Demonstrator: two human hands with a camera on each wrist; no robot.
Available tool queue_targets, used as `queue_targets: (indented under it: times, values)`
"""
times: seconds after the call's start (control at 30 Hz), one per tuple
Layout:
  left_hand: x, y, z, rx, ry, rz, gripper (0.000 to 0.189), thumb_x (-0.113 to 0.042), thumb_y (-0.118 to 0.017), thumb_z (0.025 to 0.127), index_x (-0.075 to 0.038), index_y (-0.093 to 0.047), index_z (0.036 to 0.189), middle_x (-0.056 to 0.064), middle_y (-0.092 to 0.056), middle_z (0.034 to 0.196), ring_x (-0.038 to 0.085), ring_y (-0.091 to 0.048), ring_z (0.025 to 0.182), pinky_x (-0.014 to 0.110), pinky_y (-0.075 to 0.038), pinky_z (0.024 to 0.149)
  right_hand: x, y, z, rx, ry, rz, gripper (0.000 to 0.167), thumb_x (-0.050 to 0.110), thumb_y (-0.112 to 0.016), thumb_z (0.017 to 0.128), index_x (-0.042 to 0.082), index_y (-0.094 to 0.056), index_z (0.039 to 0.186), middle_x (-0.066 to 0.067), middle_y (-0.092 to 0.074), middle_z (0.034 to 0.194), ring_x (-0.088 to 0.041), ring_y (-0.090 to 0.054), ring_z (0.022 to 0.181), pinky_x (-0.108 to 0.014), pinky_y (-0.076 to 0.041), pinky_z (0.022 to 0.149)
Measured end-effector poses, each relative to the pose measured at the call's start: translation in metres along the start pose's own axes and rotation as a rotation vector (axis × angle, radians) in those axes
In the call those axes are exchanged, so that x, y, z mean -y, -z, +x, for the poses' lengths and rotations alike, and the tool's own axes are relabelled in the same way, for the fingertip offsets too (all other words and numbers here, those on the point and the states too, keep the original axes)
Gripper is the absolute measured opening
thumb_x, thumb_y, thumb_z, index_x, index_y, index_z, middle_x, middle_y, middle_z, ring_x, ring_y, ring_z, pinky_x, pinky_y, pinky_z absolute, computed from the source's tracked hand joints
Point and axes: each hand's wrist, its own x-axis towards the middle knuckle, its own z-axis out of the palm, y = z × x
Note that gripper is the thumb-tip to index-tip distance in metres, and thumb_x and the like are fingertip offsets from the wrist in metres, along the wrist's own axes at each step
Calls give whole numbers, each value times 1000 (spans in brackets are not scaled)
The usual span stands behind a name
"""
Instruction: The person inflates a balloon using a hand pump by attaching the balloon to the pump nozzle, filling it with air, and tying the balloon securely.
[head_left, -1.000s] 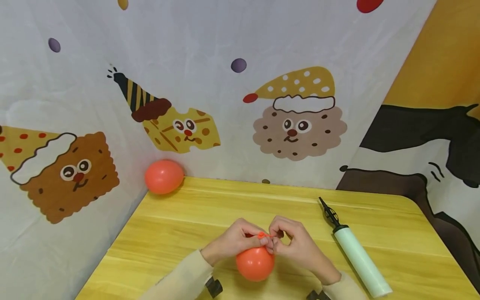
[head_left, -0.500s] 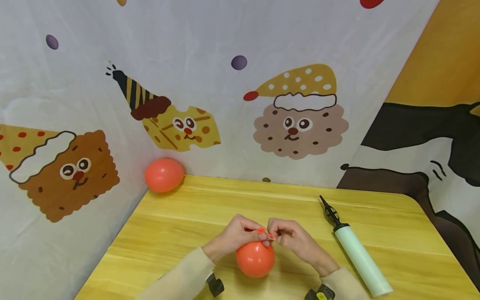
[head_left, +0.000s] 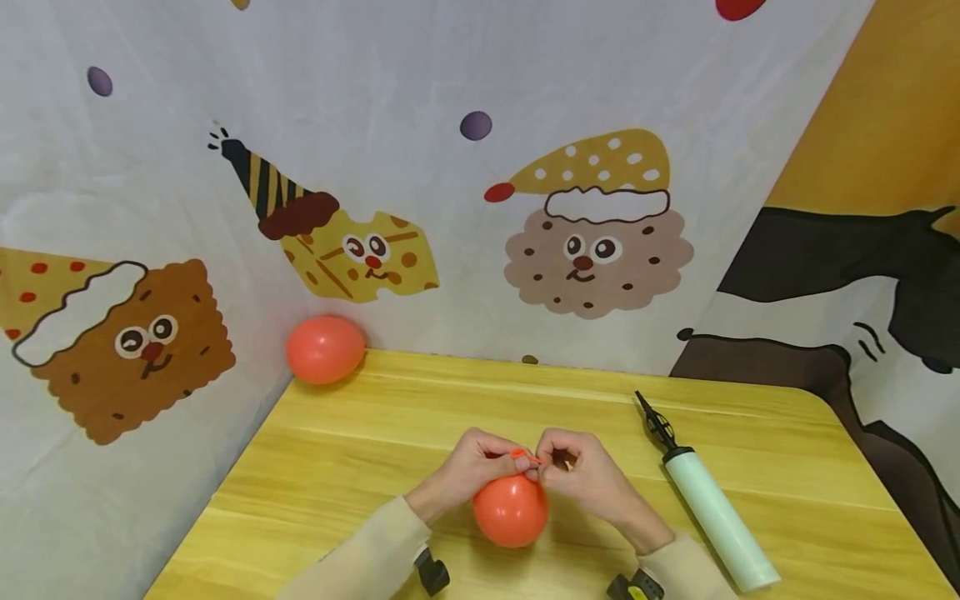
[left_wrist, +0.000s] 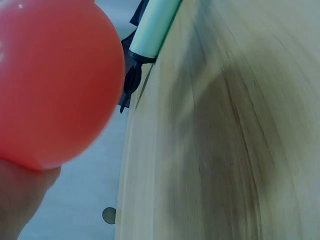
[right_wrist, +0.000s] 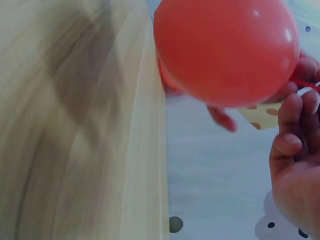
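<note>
A small inflated red-orange balloon (head_left: 512, 512) hangs just under both hands, neck uppermost, over the table. My left hand (head_left: 474, 468) pinches its neck between thumb and fingers. Close on the right, my right hand (head_left: 585, 479) has curled fingers pinching the end of the neck, which is drawn out as a thin strip between the hands. In the right wrist view a small white bit shows beside the right hand's (right_wrist: 300, 175) fingertips; I cannot tell what it is. The balloon (left_wrist: 55, 80) hides most of the left hand in the left wrist view.
A second red-orange balloon (head_left: 326, 350) rests at the table's back left corner. To the right lies a pale green hand pump (head_left: 720, 517) with a black nozzle. The wooden table (head_left: 405, 400) meets a printed cloth (head_left: 457, 325) at the back and left.
Both hands and the balloon have risen slightly in the head view. The right fingers have shifted on the neck's end, and the strip between the hands shows more plainly.
</note>
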Motion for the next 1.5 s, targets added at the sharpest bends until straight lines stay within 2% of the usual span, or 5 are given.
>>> queue_targets:
  times: [0.27,0.63,1.0,1.27,1.5]
  values:
    - [2,-8,3,-169,25,43,20,-7,-73,96,8,-76,109,20,-77,102,14,-74,91,36,-62,80,0,-7,2,-265,3,-216,32,-6,-71,75,25,-61,76,9,-58,72,-12,-51,65,-25,-43,57]
    - [-4,-19,9,-356,-22,67,16,-8,-78,92,1,-80,105,16,-78,99,16,-75,91,36,-62,81,-5,1,12,-478,447,-595,20,2,-70,70,18,-62,78,5,-62,75,-13,-54,59,-18,-44,51]
    - [-6,-13,13,-394,86,-7,19,-9,-81,89,5,-79,101,13,-78,94,16,-73,85,38,-63,78,-7,-3,16,-524,624,-745,0,9,-66,80,9,-66,80,1,-64,76,-15,-61,63,-26,-56,56]
    - [-5,-9,9,-343,174,-44,22,-8,-80,91,2,-63,102,15,-77,85,19,-75,80,42,-62,80,-11,-5,16,-505,631,-778,13,14,-61,90,8,-68,80,1,-65,77,-17,-63,67,-31,-59,59]
    - [-4,-5,7,-308,125,-36,20,-9,-77,93,6,-73,105,8,-78,88,16,-75,82,40,-62,83,-11,-6,15,-488,612,-759,13,0,-70,72,9,-67,81,1,-65,78,-18,-64,68,-31,-59,61]
